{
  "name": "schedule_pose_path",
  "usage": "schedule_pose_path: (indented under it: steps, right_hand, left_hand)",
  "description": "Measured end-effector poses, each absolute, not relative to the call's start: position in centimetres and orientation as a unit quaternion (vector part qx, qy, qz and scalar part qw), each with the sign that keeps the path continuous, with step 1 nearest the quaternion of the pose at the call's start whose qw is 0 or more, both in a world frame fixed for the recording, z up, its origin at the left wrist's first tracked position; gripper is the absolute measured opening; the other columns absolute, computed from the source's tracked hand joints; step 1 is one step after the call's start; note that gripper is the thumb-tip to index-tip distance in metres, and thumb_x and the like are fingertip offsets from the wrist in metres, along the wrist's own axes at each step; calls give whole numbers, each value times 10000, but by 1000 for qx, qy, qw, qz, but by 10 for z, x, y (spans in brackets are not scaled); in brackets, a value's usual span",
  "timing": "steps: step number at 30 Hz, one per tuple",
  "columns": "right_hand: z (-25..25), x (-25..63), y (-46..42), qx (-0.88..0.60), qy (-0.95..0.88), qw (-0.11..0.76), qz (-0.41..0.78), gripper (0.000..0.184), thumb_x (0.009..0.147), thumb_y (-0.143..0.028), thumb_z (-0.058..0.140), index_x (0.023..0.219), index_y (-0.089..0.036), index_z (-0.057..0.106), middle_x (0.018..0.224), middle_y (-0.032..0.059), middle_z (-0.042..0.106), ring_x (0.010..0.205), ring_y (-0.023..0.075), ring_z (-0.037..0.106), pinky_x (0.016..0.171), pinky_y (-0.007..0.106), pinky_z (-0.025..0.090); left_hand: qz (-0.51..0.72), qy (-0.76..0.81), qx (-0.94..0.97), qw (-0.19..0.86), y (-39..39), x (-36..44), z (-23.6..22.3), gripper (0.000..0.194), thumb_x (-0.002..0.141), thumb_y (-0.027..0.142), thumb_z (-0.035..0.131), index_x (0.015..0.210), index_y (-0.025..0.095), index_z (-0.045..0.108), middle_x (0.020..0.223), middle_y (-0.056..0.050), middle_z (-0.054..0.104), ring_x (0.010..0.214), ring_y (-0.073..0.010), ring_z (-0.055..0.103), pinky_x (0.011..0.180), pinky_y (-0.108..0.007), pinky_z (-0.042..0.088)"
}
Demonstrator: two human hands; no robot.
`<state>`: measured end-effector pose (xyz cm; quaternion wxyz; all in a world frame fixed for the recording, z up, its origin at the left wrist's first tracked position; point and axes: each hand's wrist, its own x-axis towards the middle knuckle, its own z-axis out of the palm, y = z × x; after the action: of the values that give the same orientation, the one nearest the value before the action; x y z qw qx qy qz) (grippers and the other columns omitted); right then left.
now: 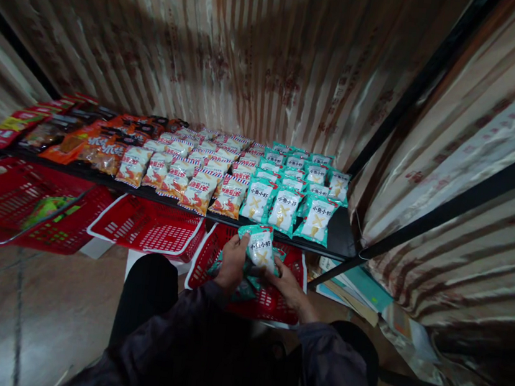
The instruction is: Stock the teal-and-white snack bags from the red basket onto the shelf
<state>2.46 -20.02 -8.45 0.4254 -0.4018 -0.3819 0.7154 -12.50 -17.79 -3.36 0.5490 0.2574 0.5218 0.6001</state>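
Note:
A teal-and-white snack bag [260, 251] is in front of me, above the right-hand red basket [287, 312]. My left hand [233, 262] is closed on its left side, with the thumb on the front near the top. My right hand [291, 288] has its fingers curled at the lower right of the same bag, and its fingertips are partly hidden. More teal bags show in the basket below my hands. Just beyond, matching teal bags [286, 209] stand in rows on the right end of a dark shelf [344, 232].
Left of the teal bags, the shelf carries white-and-orange snack bags [199, 189], orange bags [103, 148] and red bags [15, 125]. Two more red baskets [145, 223] sit below. Black frame bars [419, 100] slant at right, near papers [359, 284] on the floor. Striped sheeting [256, 49] hangs behind.

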Motion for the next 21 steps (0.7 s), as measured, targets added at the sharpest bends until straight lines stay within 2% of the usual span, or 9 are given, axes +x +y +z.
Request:
schedule_pose_path:
  steps: [5, 8, 13, 16, 18, 21]
  right_hand:
    - [-91, 11, -212, -410, -297, 482, 715, 584, 562, -362, 862, 1070, -241, 602, 890, -2, 713, 815, 186, 687, 758, 319, 567]
    - [-94, 3, -217, -409, -274, 511, 705, 543, 569, -357, 859, 1036, -252, 603, 841, -24, 709, 777, 163, 683, 768, 307, 559]
    - [-92, -7, -225, -418, -226, 548, 689, 412, 553, -345, 874, 848, -218, 616, 770, -20, 686, 763, 157, 668, 800, 314, 554]
    - [-87, -13, -227, -434, -197, 564, 674, 367, 538, -324, 877, 729, -211, 584, 679, -40, 648, 695, 139, 654, 732, 277, 558]
    - [-82, -18, -227, -437, -176, 582, 663, 350, 546, -314, 866, 705, -210, 572, 674, -47, 648, 657, 123, 645, 679, 245, 552]
    - [-75, -28, -228, -434, -159, 600, 653, 307, 582, -302, 834, 770, -207, 611, 771, -32, 694, 673, 114, 653, 665, 222, 545]
  left_hand:
    - [621, 481, 228, 575, -176, -123, -22, 459, 621, 544, 732, 765, 152, 543, 626, 37, 556, 543, -81, 508, 537, -216, 430]
    - [624, 486, 219, 571, -173, -126, -22, 477, 618, 561, 730, 775, 148, 550, 632, 29, 570, 564, -91, 531, 560, -225, 439]
    - [621, 494, 225, 565, -168, -133, -22, 484, 624, 564, 728, 792, 144, 556, 622, 37, 563, 563, -85, 518, 568, -220, 416]
    - [627, 499, 233, 551, -169, -133, -15, 452, 636, 553, 721, 739, 156, 530, 608, 51, 539, 552, -71, 494, 562, -205, 404]
    - [635, 497, 237, 542, -171, -133, -10, 433, 647, 543, 718, 727, 163, 526, 600, 57, 532, 554, -70, 490, 563, -200, 405]
    - [643, 498, 236, 533, -172, -132, -4, 415, 647, 538, 723, 730, 171, 548, 589, 59, 530, 555, -77, 489, 558, -202, 403]
